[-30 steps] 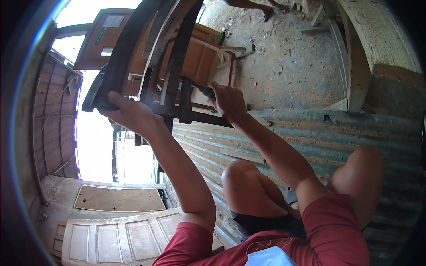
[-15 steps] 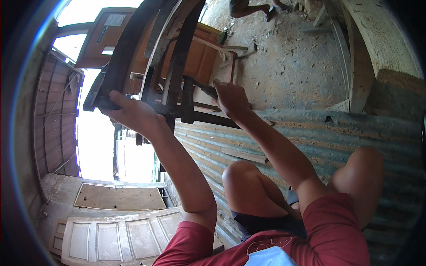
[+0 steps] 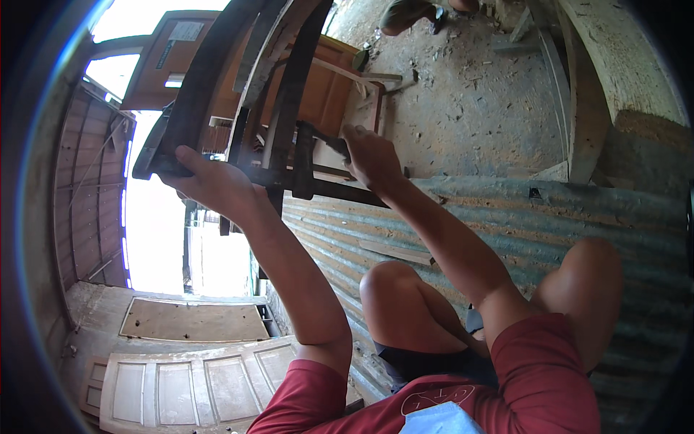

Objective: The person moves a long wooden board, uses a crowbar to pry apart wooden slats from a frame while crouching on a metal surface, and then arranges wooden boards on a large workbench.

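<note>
A dark bar clamp (image 3: 304, 173) spans the dark wooden frame (image 3: 288, 105) at the upper left. My left hand (image 3: 217, 186) is closed around the clamp's far-left end, its thumb lying over the outer dark board (image 3: 208, 79); the fingers underneath are hidden. Beside the sliding jaw, my right hand (image 3: 372, 158) is wrapped round the clamp's screw handle (image 3: 334, 145). The clamp's bar (image 3: 354, 194) runs on to the right, below the right hand.
Corrugated metal sheet (image 3: 506, 217) lies under my knees, with a wood strip (image 3: 396, 252) on it. A pale panelled door (image 3: 181, 387) leans at lower left. Timber posts (image 3: 582, 94) stand at right. Another person's leg (image 3: 405, 16) shows at the top, on the debris-strewn floor.
My right hand has turned slightly at the screw handle. My left hand keeps its hold on the clamp's end. The other person's legs have shifted at the top.
</note>
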A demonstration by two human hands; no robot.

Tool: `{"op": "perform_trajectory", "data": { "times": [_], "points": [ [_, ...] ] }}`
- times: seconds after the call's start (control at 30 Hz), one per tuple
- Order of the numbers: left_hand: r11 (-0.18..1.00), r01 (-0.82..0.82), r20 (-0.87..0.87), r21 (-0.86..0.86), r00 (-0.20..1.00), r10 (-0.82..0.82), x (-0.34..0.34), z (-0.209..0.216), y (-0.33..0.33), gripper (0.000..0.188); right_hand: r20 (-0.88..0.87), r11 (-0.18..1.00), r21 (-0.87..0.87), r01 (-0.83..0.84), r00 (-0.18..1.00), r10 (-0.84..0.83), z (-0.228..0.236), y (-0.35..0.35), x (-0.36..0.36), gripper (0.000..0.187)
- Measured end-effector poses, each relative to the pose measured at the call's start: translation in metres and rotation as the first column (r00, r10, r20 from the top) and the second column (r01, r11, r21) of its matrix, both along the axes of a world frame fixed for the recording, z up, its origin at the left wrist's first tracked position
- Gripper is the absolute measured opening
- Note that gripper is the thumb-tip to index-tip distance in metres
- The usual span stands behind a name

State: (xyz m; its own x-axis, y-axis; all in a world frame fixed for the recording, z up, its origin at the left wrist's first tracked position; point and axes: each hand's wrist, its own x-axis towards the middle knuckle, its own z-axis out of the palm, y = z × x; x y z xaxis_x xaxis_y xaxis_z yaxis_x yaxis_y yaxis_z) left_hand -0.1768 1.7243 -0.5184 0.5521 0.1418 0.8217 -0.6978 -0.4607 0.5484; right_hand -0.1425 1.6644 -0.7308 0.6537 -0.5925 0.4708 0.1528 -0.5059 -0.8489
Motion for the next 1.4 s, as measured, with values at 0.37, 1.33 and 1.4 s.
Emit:
{"op": "perform_trajectory", "data": {
  "times": [0.37,1.33,1.4],
  "points": [
    [0.999,0.039,0.005,-0.017,0.999,-0.039,-0.003,0.001,-0.004,0.063,0.094,0.94,0.016,-0.34,0.937,0.337,-0.023,-0.033,0.012,0.041],
    [0.994,-0.047,-0.027,0.097,0.998,0.05,0.002,0.006,0.004,0.076,0.243,0.94,0.163,-0.298,0.936,0.254,-0.032,-0.016,0.015,0.04],
    [0.995,-0.045,-0.036,0.09,0.998,0.048,0.002,0.005,0.003,0.075,0.242,0.903,0.166,-0.397,0.904,0.353,-0.038,-0.022,0.019,0.037]
  ]
}}
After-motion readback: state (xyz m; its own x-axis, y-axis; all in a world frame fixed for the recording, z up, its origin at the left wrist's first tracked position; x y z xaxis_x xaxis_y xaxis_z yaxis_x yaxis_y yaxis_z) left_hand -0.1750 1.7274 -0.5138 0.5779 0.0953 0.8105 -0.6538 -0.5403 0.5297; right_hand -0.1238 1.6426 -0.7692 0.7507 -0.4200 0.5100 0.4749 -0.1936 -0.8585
